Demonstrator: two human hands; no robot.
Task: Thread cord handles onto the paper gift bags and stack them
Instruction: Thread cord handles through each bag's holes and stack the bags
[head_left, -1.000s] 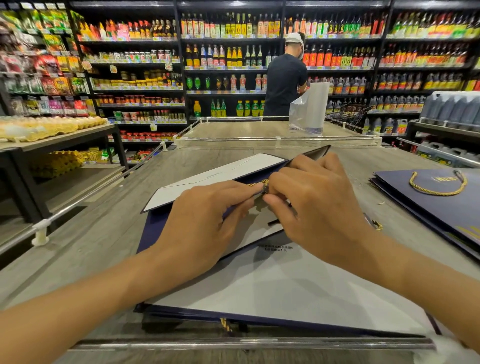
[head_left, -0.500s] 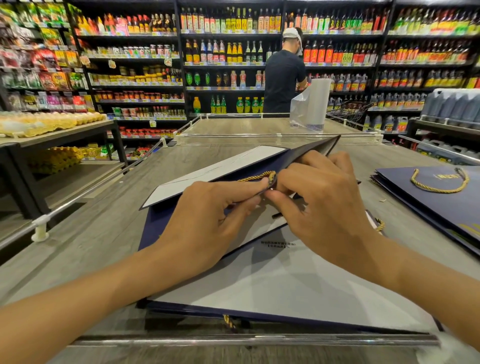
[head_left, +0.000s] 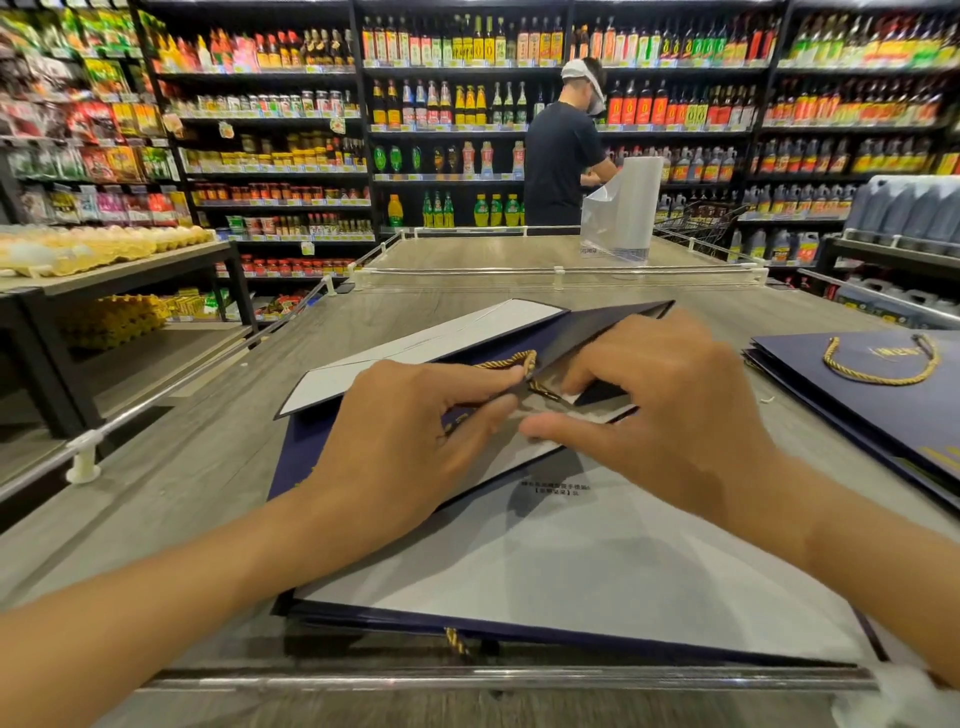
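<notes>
A grey wood-grain display table (head_left: 156, 483) is covered centrally by a flat navy paper gift bag (head_left: 571, 566) with its white-lined mouth flap raised. A finished navy stack (head_left: 883, 410) lies right. The bag's top edge is pressed by the left hand (head_left: 410, 447) and right hand (head_left: 670, 410) – a twisted gold cord (head_left: 511, 361) is pinched between their fingertips.

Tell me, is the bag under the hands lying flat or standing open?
Lying flat. The navy bag rests on the table, only its top flap lifted where both hands work the gold cord.

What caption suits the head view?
Both hands, left and right, thread gold cord into a navy paper gift bag.
</notes>
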